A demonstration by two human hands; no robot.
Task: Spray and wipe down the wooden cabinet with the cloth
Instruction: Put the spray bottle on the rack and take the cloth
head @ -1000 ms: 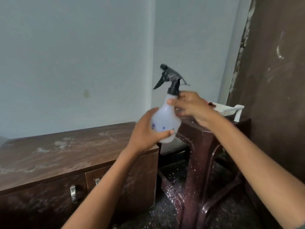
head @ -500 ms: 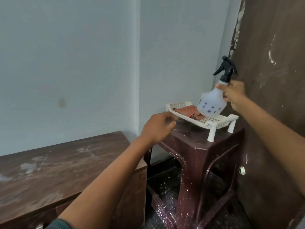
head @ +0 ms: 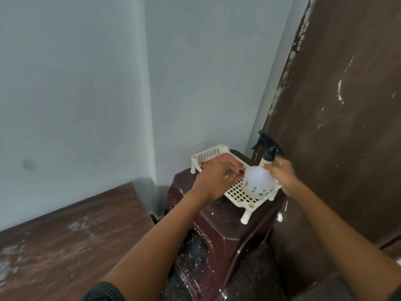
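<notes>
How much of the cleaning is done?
Spraying looks finished: the right hand is setting the spray bottle into the white tray. The left hand is reaching the cloth there. The cabinet top looks smeary, so wiping remains.

Glossy plastic stool (head: 219,216), smeared wooden cabinet (head: 71,231), seemingly woven cloth (head: 219,159)

The cabinet (head: 71,240) stands at the lower left against the wall (head: 76,83). Right of it, in the corner, stands a stool (head: 217,231), and right of the stool a door (head: 347,105). A tray (head: 238,195) sits on the stool. The cloth (head: 233,161) lies in the tray's far end, with the left hand (head: 213,181) on it. The bottle (head: 258,184) stands upright in the tray's near right end, with the right hand (head: 284,175) at its neck.
</notes>
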